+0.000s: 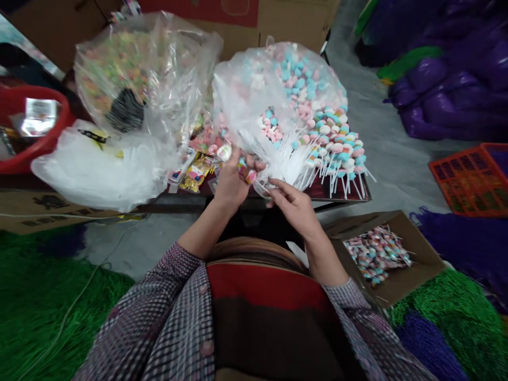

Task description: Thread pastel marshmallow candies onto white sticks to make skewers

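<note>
My left hand (pixel 234 180) is closed round small wrapped candies (pixel 246 170) in front of my body, at the table's near edge. Beside it, my right hand (pixel 288 198) pinches the edge of a clear plastic wrapper (pixel 262 186). White sticks (pixel 291 161) lie fanned out just beyond the right hand. To their right are marshmallow skewers (pixel 341 148) in pink, blue and white. A large clear bag of marshmallows (pixel 278 79) stands behind. Small gold packets (pixel 196 172) lie left of my left hand.
Another big bag of colourful sweets (pixel 123 63) and white plastic bags (pixel 107 169) are at the left, near a red basin (pixel 59 127). At the lower right, a cardboard box (pixel 424 270) holds wrapped skewers. An orange crate (pixel 468 174) stands farther right.
</note>
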The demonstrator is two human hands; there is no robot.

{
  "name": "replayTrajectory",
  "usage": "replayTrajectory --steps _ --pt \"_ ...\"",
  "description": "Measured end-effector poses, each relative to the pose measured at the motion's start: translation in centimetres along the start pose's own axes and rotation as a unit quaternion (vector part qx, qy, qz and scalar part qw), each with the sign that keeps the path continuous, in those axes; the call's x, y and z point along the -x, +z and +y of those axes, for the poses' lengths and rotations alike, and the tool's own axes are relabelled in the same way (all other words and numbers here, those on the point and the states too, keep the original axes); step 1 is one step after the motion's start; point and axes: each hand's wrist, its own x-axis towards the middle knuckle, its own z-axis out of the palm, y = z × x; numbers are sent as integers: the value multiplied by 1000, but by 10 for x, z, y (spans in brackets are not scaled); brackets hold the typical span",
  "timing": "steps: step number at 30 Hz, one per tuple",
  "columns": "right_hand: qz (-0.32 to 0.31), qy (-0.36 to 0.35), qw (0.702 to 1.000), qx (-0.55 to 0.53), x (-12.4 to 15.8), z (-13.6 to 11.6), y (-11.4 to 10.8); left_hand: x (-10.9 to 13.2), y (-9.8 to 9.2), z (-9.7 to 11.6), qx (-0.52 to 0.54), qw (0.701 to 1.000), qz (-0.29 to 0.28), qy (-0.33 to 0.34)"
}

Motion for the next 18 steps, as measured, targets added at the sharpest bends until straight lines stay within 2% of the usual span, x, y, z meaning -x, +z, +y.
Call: replayTrajectory --steps 4,9,11,13,15,18 --pt "-4 36 999 -12 10 -5 0 -3 9 9 21 999 -35 -5" --pt "6 105 983 -152 12 -2 23 23 25 -4 108 985 -70 -114" --pt "6 111 974 -199 11 0 29 31 26 -8 112 981 -88 -133" --pt "19 92 975 -202 10 0 30 35 22 -10 91 980 -112 -139" --pt "46 66 984 -158 8 -3 25 34 15 -11 55 986 -107 -118" --pt "90 26 994 -50 8 -6 16 29 4 -14 -41 998 -54 -12"
